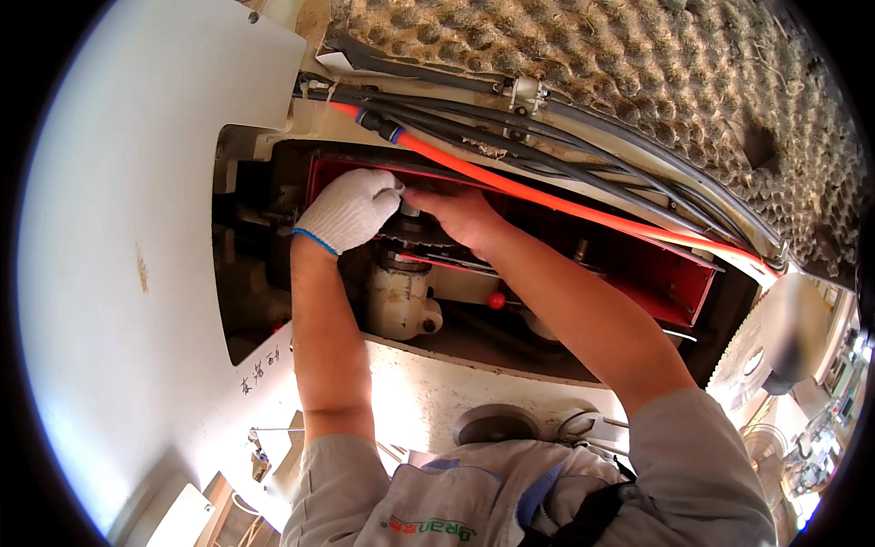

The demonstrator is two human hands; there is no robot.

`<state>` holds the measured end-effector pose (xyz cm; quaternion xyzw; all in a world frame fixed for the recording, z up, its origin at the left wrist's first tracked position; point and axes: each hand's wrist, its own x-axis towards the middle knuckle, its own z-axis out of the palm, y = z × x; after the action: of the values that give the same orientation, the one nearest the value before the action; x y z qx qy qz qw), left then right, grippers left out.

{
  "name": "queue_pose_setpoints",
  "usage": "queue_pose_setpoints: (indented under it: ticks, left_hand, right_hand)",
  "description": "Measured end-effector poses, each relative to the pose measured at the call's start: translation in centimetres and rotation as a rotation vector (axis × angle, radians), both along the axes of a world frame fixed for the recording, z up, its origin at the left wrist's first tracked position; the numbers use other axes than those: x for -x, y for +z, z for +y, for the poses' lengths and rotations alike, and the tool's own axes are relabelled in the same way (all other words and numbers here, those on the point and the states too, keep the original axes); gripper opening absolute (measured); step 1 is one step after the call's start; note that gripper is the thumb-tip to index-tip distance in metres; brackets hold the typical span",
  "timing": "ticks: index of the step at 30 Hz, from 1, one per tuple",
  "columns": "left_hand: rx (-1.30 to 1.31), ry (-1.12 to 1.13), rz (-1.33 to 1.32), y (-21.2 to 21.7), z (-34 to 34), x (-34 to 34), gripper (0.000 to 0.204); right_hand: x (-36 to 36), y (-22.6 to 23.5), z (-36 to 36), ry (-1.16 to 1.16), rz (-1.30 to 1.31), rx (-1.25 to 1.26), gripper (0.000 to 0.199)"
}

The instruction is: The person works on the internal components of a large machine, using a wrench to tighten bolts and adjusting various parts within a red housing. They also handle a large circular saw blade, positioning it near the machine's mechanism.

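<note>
My left hand (351, 211), in a white knit glove with a blue hem, is closed at the top of a metal spindle (411, 211) inside the machine's opening. From the other side my bare right hand (456, 217) meets it, its fingers bent in towards the same spindle top. What the fingertips grip is hidden between the hands. Just below them a toothed circular saw blade (421, 240) lies flat around the spindle, partly covered by my hands. Under the blade stands a cream-coloured spindle housing (397, 299) with stains on it.
A red metal housing (670, 290) surrounds the blade area, and a red ball knob (496, 300) sits below. An orange hose (547, 196) and several black cables (583, 137) cross above my hands. Dirty foam (620, 64) lines the cover. Another large saw blade (743, 357) stands at right.
</note>
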<state>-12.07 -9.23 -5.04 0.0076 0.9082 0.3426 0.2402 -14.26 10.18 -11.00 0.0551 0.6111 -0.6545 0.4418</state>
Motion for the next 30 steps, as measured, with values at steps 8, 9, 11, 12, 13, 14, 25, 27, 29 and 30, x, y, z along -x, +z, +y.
queue_pose_setpoints:
  ticks: [8, 9, 11, 12, 13, 14, 25, 27, 29, 30]
  left_hand:
    - [-0.025, -0.027, 0.017, 0.1, 0.0, 0.1, 0.026]
    - [-0.030, -0.008, 0.001, 0.2, 0.1, 0.1, 0.026]
    - [-0.037, 0.012, 0.020, 0.2, -0.1, -0.2, 0.027]
    - [-0.044, 0.008, 0.053, 0.0, 0.0, -0.3, 0.028]
    - [-0.050, 0.000, 0.087, 0.0, 0.2, -0.2, 0.029]
    - [-0.035, 0.004, 0.056, 0.2, 0.3, -0.1, 0.029]
    - [0.023, 0.020, -0.105, 1.1, 0.2, 0.3, 0.027]
    - [-0.021, -0.014, -0.007, 0.4, -0.1, -0.1, 0.027]
    - [-0.001, -0.046, 0.013, 0.7, 0.2, 0.2, 0.027]
    - [0.044, -0.056, -0.018, 1.1, 0.2, 0.5, 0.027]
  right_hand:
    - [-0.3, 0.0, -0.3, -0.071, 0.001, -0.005, 0.044]
    - [-0.3, 0.0, -0.4, -0.047, -0.006, 0.009, 0.042]
    - [0.0, 0.2, 0.3, -0.066, -0.072, -0.004, 0.045]
    - [0.3, 0.4, 0.8, -0.075, -0.105, -0.011, 0.047]
    - [0.4, 0.5, 1.1, -0.088, -0.138, -0.017, 0.049]
    - [-0.2, 0.4, 0.6, -0.083, 0.093, -0.019, 0.047]
    - [0.0, -0.1, 0.0, -0.020, -0.017, 0.023, 0.054]
    - [0.6, 0.3, 1.0, -0.021, -0.112, -0.029, 0.056]
    - [-0.1, 0.1, 0.5, -0.051, 0.067, -0.049, 0.054]
    - [-0.3, 0.0, 0.2, -0.065, 0.156, -0.058, 0.053]
